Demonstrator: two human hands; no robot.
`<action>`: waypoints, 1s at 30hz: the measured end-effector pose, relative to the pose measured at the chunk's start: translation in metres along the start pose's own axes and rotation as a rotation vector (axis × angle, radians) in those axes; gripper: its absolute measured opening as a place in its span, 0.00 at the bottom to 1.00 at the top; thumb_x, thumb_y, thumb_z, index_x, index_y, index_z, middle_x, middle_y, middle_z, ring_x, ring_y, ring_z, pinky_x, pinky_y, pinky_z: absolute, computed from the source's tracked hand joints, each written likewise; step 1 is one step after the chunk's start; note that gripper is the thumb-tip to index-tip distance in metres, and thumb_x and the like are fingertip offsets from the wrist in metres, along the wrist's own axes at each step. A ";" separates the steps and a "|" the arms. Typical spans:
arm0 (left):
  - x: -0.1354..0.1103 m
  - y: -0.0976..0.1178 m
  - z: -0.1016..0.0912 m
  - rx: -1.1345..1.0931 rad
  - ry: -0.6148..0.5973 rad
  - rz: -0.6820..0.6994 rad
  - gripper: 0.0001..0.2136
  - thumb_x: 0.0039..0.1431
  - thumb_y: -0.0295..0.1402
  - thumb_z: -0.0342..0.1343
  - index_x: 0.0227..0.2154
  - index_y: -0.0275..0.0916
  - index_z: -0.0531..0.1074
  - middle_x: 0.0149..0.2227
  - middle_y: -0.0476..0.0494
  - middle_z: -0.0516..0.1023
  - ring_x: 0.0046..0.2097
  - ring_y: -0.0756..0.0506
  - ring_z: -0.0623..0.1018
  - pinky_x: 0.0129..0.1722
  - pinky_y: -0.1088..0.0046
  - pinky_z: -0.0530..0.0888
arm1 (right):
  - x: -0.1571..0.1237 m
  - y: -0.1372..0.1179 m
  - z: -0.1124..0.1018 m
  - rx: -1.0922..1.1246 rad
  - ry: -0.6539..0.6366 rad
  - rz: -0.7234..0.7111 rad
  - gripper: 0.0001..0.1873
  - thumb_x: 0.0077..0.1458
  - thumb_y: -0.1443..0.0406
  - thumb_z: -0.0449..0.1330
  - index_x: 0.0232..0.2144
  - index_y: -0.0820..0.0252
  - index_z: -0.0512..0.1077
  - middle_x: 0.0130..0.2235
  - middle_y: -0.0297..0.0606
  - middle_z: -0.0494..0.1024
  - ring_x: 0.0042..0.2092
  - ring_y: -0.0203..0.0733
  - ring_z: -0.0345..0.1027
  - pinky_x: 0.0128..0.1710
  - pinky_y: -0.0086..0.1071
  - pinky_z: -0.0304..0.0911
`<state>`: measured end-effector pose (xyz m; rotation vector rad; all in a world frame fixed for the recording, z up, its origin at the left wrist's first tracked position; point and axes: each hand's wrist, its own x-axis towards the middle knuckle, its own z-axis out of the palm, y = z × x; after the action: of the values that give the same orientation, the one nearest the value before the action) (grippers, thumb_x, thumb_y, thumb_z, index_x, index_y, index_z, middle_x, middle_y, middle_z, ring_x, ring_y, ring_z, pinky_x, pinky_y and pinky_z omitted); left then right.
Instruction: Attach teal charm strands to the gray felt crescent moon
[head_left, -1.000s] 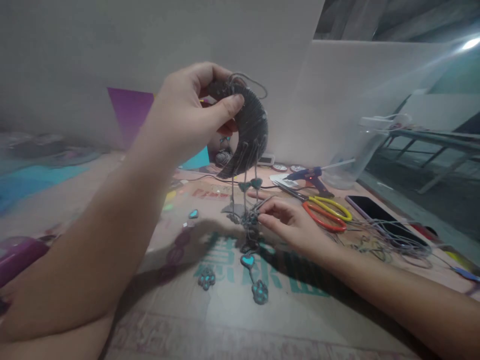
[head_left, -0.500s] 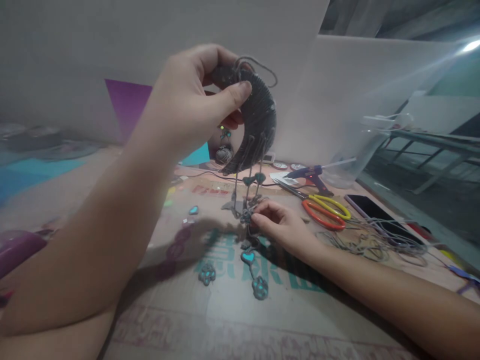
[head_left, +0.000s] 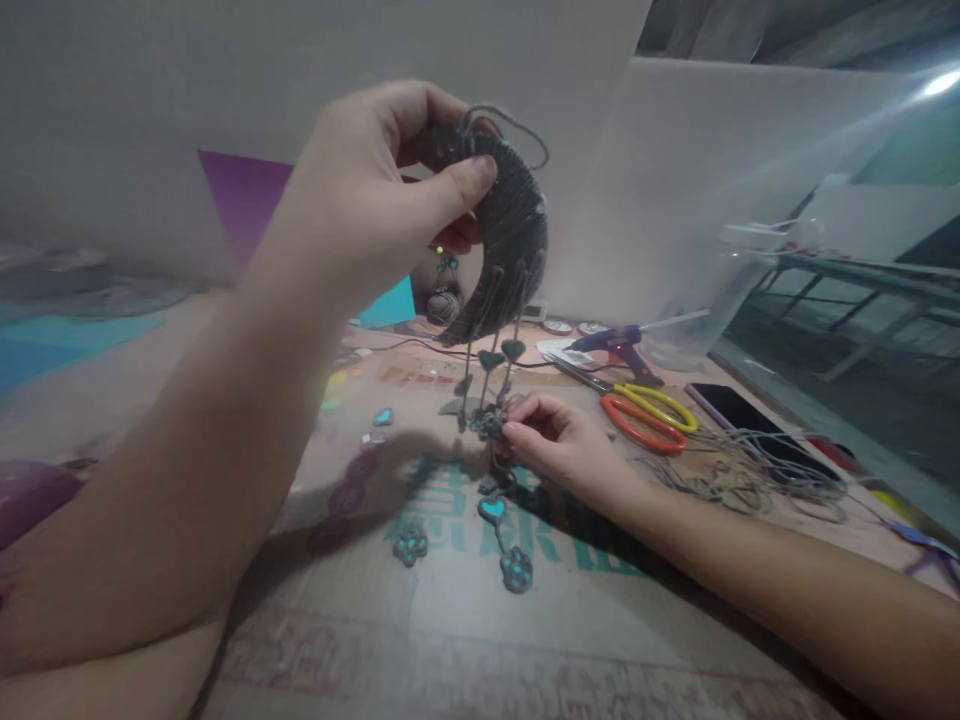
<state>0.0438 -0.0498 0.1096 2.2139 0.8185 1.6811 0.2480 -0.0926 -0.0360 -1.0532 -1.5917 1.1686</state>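
My left hand (head_left: 375, 190) is raised above the table and pinches the upper tip of a dark yarn-wrapped crescent moon (head_left: 510, 240). Several cords hang down from the crescent, carrying small heart charms (head_left: 501, 355). Lower down, my right hand (head_left: 559, 440) is closed on a grey charm (head_left: 491, 420) on those hanging cords, just above the table. A turquoise heart (head_left: 493, 509) and a paw-shaped charm (head_left: 516, 570) trail on the cardboard sheet (head_left: 465, 640) below. Another paw charm (head_left: 410, 546) lies loose beside them.
Scissors with orange and yellow handles (head_left: 649, 412) lie right of my hand, a glue gun (head_left: 619, 350) behind them. A phone (head_left: 757, 425) and a tangle of grey cord (head_left: 750, 470) sit farther right. Purple (head_left: 240, 205) and teal sheets lean at the back wall.
My left hand lifted the crescent higher. My right hand slid a little left and nearer along the hanging cords, staying on the charm.
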 end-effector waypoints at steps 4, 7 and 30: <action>0.001 -0.002 0.001 -0.001 0.017 -0.015 0.08 0.58 0.34 0.60 0.40 0.40 0.78 0.32 0.48 0.77 0.31 0.48 0.79 0.31 0.71 0.78 | -0.006 0.000 -0.002 -0.216 -0.023 -0.143 0.08 0.54 0.60 0.63 0.28 0.57 0.71 0.35 0.39 0.78 0.39 0.42 0.75 0.41 0.38 0.70; 0.002 -0.004 -0.001 0.029 0.024 -0.034 0.09 0.58 0.35 0.60 0.41 0.42 0.78 0.31 0.48 0.78 0.32 0.47 0.79 0.33 0.70 0.79 | -0.014 -0.003 -0.006 -0.385 -0.043 -0.299 0.06 0.57 0.63 0.62 0.28 0.56 0.72 0.38 0.41 0.80 0.57 0.50 0.70 0.53 0.44 0.67; 0.008 -0.016 0.002 -0.070 -0.120 -0.191 0.08 0.61 0.28 0.60 0.43 0.35 0.75 0.30 0.46 0.78 0.31 0.49 0.80 0.34 0.71 0.78 | -0.009 -0.019 -0.017 -0.825 -0.033 -0.548 0.06 0.61 0.66 0.60 0.34 0.61 0.78 0.31 0.39 0.79 0.34 0.40 0.70 0.34 0.34 0.64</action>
<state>0.0422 -0.0320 0.1071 2.0931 0.8949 1.4519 0.2646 -0.1014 -0.0157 -0.9668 -2.2678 0.1354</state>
